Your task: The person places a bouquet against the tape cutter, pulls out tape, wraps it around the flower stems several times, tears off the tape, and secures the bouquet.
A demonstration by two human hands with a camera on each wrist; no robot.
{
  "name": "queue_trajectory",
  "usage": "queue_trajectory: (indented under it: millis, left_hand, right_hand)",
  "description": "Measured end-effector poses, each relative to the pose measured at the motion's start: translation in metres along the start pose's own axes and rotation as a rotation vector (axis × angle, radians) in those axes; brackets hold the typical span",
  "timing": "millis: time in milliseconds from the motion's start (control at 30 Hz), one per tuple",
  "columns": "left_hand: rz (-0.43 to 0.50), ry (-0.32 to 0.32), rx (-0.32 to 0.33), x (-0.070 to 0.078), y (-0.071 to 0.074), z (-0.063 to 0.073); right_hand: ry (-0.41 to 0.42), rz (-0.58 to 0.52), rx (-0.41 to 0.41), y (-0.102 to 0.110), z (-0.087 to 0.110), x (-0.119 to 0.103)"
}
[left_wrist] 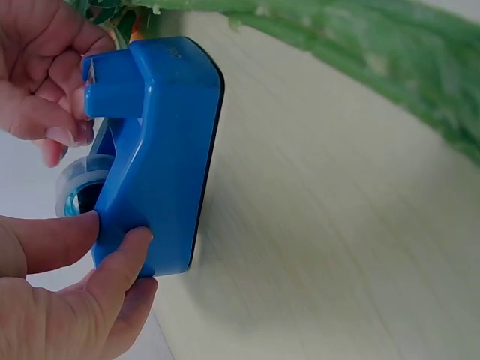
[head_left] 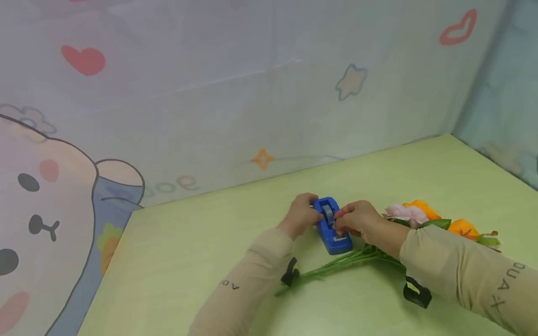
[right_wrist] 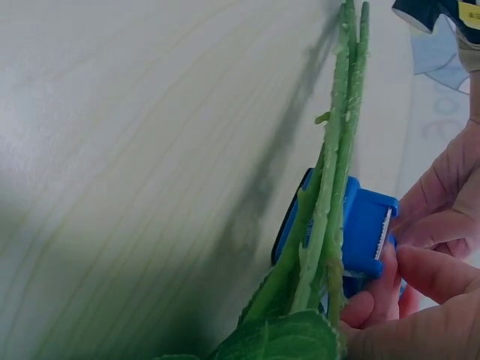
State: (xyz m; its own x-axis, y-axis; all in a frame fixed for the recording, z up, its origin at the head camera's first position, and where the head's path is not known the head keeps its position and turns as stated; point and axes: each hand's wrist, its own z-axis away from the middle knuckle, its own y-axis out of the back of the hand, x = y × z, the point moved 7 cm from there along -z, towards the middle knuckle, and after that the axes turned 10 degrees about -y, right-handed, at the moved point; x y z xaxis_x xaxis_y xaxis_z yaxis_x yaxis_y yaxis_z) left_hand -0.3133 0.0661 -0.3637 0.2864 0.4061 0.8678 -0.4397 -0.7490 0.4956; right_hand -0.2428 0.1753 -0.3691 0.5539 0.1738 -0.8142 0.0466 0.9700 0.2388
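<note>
A blue tape dispenser [head_left: 334, 240] stands on the table with a roll of clear tape [left_wrist: 84, 176] in it. My left hand [head_left: 300, 214] grips its roll end, thumb and fingers around the sides. My right hand [head_left: 359, 219] is at the dispenser's cutter [right_wrist: 384, 232], its thumb and fingertips [left_wrist: 60, 135] pinching the tape between roll and cutter; the tape's free end is mostly hidden by the fingers. Green flower stems [head_left: 332, 266] lie just in front of the dispenser, passing under my right wrist.
Pink [head_left: 405, 213] and orange blossoms [head_left: 463, 228] lie at the right, partly behind my right forearm. Black wrist straps [head_left: 417, 293] show beneath both sleeves. A printed cloth backdrop [head_left: 210, 93] rises along the table's [head_left: 189, 252] far edge.
</note>
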Motion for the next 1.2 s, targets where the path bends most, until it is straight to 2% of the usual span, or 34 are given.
queue_trajectory:
  millis: [167, 700, 1000, 1200]
  left_hand:
    - [-0.037, 0.01, 0.02, 0.004, 0.003, 0.001]
    - [-0.047, 0.025, 0.035, 0.003, 0.0, 0.003]
    - [-0.039, 0.025, 0.052, 0.006, 0.002, 0.002]
    - [-0.026, 0.029, 0.057, 0.006, 0.004, 0.003]
  right_hand:
    - [0.012, -0.013, 0.002, 0.0, 0.002, -0.004]
    - [0.043, 0.009, 0.012, 0.0, 0.012, -0.003]
    - [0.075, 0.007, -0.051, 0.002, 0.027, -0.014]
    - [0.032, 0.007, -0.113, 0.0, 0.041, 0.003]
